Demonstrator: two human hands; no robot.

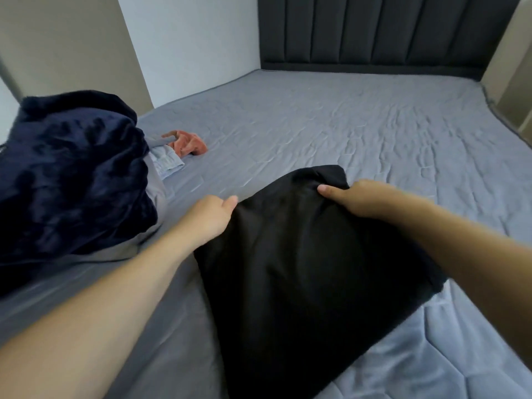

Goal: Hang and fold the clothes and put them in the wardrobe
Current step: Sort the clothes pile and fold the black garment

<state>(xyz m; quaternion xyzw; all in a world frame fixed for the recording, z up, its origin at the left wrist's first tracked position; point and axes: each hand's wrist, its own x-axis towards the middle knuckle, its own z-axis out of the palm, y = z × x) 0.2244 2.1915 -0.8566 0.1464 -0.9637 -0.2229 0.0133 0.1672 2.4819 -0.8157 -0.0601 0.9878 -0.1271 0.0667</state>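
Note:
A black garment (302,269) lies spread on the grey-blue bed sheet (345,133) in front of me. My left hand (211,216) grips its far left edge, fingers tucked under the cloth and thumb on top. My right hand (359,198) pinches the far right corner, where the fabric bunches up. A dark navy fleece garment (72,174) is heaped at the left. A pale blue striped cloth (167,162) and a small orange cloth (188,144) lie just beyond that heap.
A dark padded headboard (374,30) stands at the far end of the bed. A white wall (187,38) and beige panels border the left side. A grey cloth (152,194) peeks from under the navy heap.

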